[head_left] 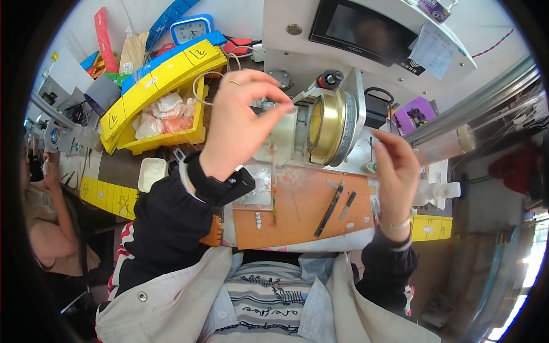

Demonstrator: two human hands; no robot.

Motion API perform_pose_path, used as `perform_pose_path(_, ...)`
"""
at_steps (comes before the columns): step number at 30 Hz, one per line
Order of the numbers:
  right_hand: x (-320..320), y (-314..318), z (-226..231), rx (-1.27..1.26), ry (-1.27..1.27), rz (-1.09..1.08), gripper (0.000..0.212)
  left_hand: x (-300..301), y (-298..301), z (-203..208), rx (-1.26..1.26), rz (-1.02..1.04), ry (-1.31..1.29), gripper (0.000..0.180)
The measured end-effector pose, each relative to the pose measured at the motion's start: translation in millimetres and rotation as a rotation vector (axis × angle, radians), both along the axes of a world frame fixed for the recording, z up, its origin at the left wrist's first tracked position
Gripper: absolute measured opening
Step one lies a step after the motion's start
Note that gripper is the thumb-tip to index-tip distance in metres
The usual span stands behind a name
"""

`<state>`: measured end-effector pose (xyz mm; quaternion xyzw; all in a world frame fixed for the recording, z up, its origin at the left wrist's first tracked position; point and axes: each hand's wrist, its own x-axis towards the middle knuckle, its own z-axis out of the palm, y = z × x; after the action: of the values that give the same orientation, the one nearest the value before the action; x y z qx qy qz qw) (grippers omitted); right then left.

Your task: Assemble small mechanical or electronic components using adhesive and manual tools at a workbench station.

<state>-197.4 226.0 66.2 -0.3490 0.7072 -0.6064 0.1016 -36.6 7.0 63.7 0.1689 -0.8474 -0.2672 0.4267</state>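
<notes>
My left hand (243, 117) is raised over the bench, thumb and forefinger pinched together; what they hold, if anything, is too fine to make out. Just right of those fingertips stands a brass-coloured wheel (325, 128) on a metal bracket, with a pale translucent cylinder (282, 140) beside it. My right hand (397, 177) is on the wheel's other side, apart from it. Its thumb and fingers are bent toward each other, and anything between them is hidden. Below the wheel, tweezers (330, 210) and a small blade-like tool (347, 206) lie on an orange-brown board (297, 223).
A white machine housing with a dark screen (363, 31) stands behind. At the left, a yellow bin (197, 134) holds crumpled plastic under curved yellow strips (166, 80). A white dish (152, 174) is near my left forearm. Another person (54, 228) sits at the far left.
</notes>
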Motion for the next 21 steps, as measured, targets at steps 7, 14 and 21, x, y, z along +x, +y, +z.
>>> perform_pose_path(7, -38.8, -51.2, -45.0, -0.073, -0.039, 0.309, 0.02, -28.3, 15.3, -4.7, 0.002, -0.09, -0.07, 0.011)
perform_pose_path(14, -35.8, -56.2, -41.3, 0.05, 0.29, 0.268, 0.017, -36.5, 20.2, -14.8, -0.103, -0.007, -0.034, 0.011)
perform_pose_path(21, 7.9, 17.5, -0.3, 0.101, 0.007, 0.088, 0.007, 11.9, 24.3, 20.9, -0.029, -0.06, -0.002, 0.041)
